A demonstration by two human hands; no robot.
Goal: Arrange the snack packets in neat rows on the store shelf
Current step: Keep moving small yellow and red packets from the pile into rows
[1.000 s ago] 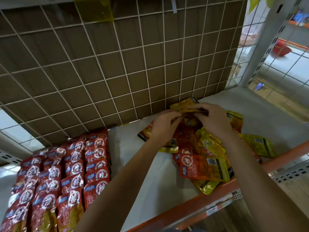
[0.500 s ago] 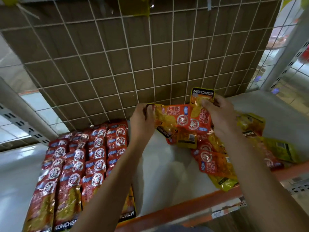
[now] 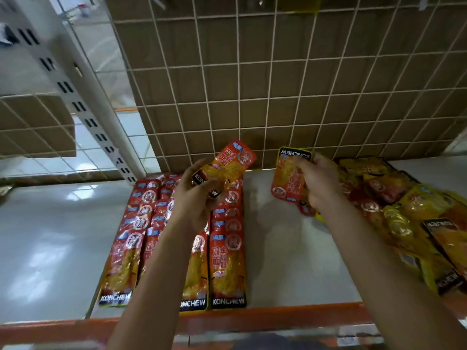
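Red and orange snack packets lie in overlapping rows (image 3: pixel 227 248) on the white shelf (image 3: pixel 290 261), left of centre. My left hand (image 3: pixel 194 198) grips one red packet (image 3: pixel 227 165), lifted and tilted above the back of those rows. My right hand (image 3: pixel 318 183) holds a small bunch of packets (image 3: pixel 285 178) upright over the shelf, to the right of the rows. A loose heap of red and yellow packets (image 3: pixel 404 210) lies at the right.
A wire grid with brown cardboard behind (image 3: pixel 278 84) closes the shelf's back. A white slotted upright (image 3: pixel 75 84) slants at the left. The orange front rail (image 3: pixel 278 319) runs along the near edge. Bare white shelf surface (image 3: pixel 50 236) lies left of the rows.
My hands have parted: the left carried one packet leftward over the rows, the right keeps the remaining bunch. The camera has swung left, bringing the rows to the centre.
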